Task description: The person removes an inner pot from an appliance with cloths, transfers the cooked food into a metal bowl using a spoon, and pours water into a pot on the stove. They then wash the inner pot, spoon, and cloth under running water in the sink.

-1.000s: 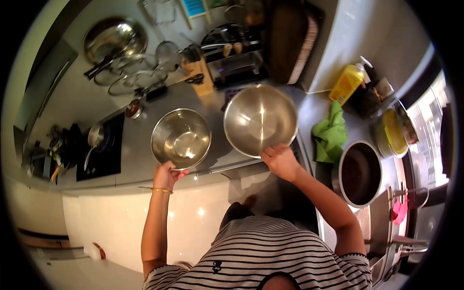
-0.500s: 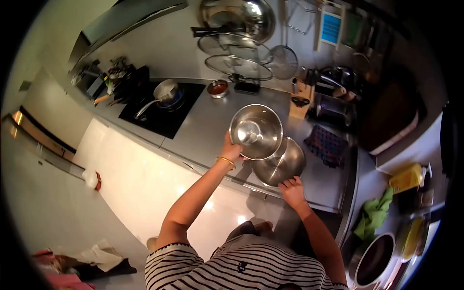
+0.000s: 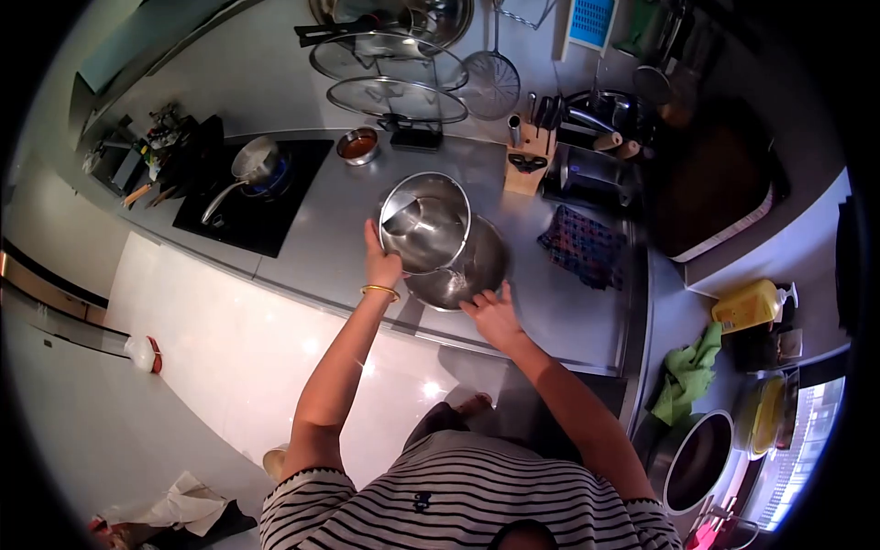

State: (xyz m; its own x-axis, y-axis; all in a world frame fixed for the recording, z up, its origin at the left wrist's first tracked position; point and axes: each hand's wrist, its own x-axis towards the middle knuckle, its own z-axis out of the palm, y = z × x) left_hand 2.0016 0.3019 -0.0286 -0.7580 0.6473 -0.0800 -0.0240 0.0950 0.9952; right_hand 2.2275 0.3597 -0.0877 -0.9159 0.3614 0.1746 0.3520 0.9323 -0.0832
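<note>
My left hand [image 3: 381,262] is closed on the left edge of a shiny steel bowl [image 3: 423,246], which is raised and tilted toward the right. Partly beneath and to its right is a second, wider steel bowl [image 3: 486,261] over the front of the counter. My right hand [image 3: 494,314] grips that bowl's near rim, thumb and fingers at the edge. Bright, clear streaks show between the two bowls, perhaps water; reflections make it hard to be sure. The upper bowl hides part of the lower one.
A saucepan [image 3: 257,160] stands on the black hob [image 3: 298,197] at left. Behind the bowls are a small dish of red-brown contents [image 3: 357,145], glass lids [image 3: 399,99] and a knife block [image 3: 530,160]. A checked cloth [image 3: 584,246] lies at right, with a large pot [image 3: 724,440] nearer me.
The view has shifted, so the counter things appear further left. The upper bowl is tipped more to the right, and both hands stay on their bowls.
</note>
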